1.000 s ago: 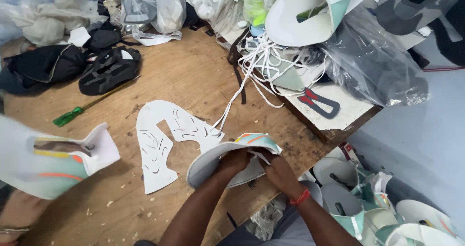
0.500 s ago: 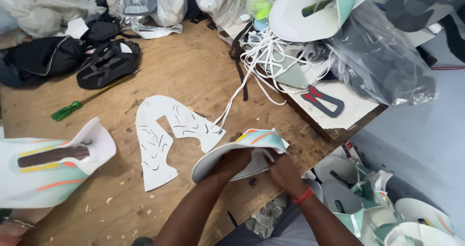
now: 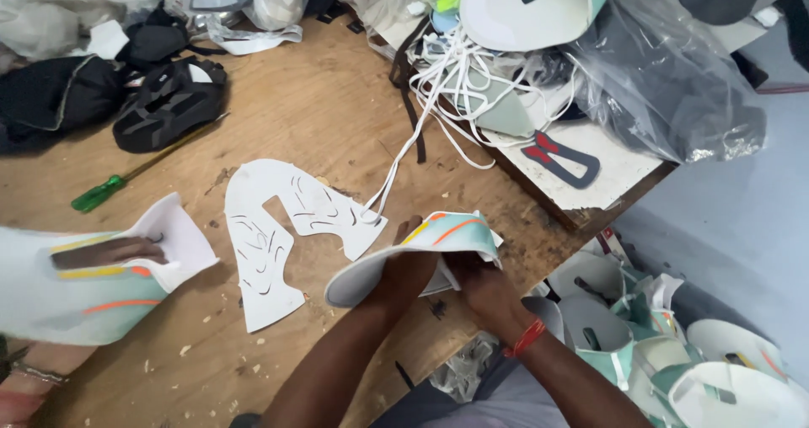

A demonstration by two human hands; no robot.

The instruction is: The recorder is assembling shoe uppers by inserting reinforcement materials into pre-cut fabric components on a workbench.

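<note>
Two hands, my left hand [image 3: 410, 270] and right hand [image 3: 477, 278], pinch one curved shoe upper [image 3: 413, 251] at the wooden table's [image 3: 320, 108] near edge. Beyond I count one flat white pattern [image 3: 278, 226], one green screwdriver [image 3: 126, 179], one tangle of white laces [image 3: 447, 82].

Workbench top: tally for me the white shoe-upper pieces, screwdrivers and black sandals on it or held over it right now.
White shoe-upper pieces: 3 (curved one in both hands, flat cutout, another person's at left)
Green-handled screwdriver: 1
Black sandal: 1
Total: 5
</note>
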